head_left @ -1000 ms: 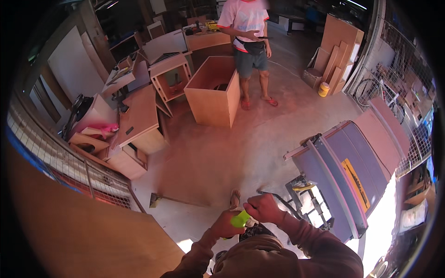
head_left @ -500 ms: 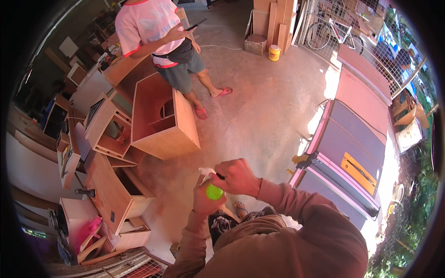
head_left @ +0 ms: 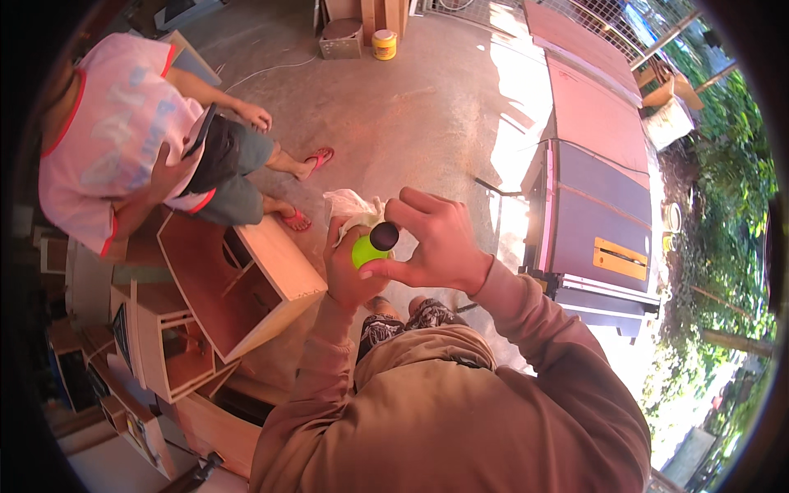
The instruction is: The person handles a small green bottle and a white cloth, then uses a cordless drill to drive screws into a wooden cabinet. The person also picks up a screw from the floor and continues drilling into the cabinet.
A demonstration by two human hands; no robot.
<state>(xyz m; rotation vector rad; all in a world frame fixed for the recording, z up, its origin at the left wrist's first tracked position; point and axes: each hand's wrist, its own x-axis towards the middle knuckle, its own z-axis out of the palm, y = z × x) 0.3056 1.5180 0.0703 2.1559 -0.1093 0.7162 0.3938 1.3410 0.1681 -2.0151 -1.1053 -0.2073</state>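
My left hand (head_left: 347,275) is closed round a bright green bottle (head_left: 367,251) with a dark, rounded cap (head_left: 384,236). A crumpled white cloth or thin plastic (head_left: 355,207) sticks out beyond the left fingers, beside the bottle. From the right, my right hand (head_left: 440,240) curls about the bottle's top. Its thumb lies against the green side and its index finger is by the cap. The bottle's lower part is hidden in the left hand.
A person in a pink shirt (head_left: 123,123) stands at the left with a dark flat device, beside an open wooden cabinet (head_left: 283,263). A long table saw (head_left: 604,209) with a yellow insert is at the right. A yellow tub (head_left: 384,45) stands on the far floor.
My view has swung right and down. My right hand has opened somewhat from its tight curl over the bottle, and the dark cap now shows.
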